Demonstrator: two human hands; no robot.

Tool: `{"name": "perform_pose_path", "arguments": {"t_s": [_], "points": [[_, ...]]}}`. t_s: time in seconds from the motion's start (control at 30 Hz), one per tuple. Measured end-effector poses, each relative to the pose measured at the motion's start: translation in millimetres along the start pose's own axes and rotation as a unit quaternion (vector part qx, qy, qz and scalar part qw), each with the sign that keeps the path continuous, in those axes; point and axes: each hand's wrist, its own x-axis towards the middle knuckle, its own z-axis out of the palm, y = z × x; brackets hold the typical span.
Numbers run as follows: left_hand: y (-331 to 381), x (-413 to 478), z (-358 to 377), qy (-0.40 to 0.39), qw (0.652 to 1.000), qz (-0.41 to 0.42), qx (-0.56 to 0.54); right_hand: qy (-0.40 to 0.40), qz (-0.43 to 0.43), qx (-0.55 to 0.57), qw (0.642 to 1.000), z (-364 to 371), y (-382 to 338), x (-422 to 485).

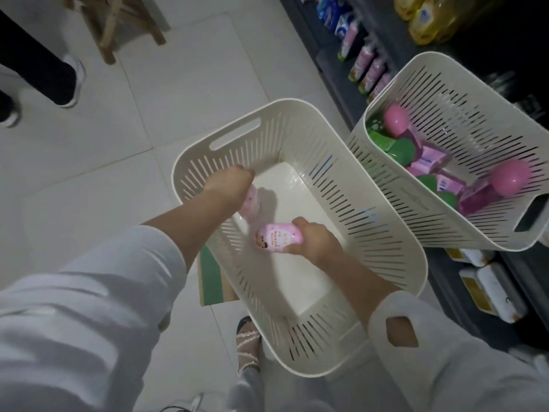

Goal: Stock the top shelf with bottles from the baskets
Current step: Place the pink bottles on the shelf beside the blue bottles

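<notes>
Reaching into the near cream basket point(395, 263), our left hand point(228, 185) curls round a pale pink bottle point(252, 205) while our right hand point(312, 240) grips a labelled pink bottle point(271, 237), both low inside it.

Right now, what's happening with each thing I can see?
Left hand: grips left bottle.
Right hand: grips right bottle.
Left bottle: held inside near basket.
Right bottle: held, lying sideways.
Near basket: no other bottles showing.
Far basket: holds pink and green bottles.
</notes>
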Motion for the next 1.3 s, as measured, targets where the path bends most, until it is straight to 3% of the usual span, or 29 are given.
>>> {"name": "perform_pose_path", "arguments": {"t_s": [0.2, 0.47, 0.9, 1.3], "points": [[12, 5, 17, -0.011, 0.998, -0.019, -0.066, 0.041, -0.018, 0.039, 0.998, -6, -9, 3], [11, -16, 8, 0.037, 0.998, 0.002, -0.044, 0.12, 0.017, 0.125, 0.985, -15, -25, -14], [78, -118, -186, 0.162, 0.974, 0.161, 0.015, 0.284, 0.01, 0.117, 0.952, -168, -66, -166], [261, -217, -304, 0.257, 0.911, 0.317, 0.051, 0.469, 0.018, 0.124, 0.874, -279, 15, -355]]}}
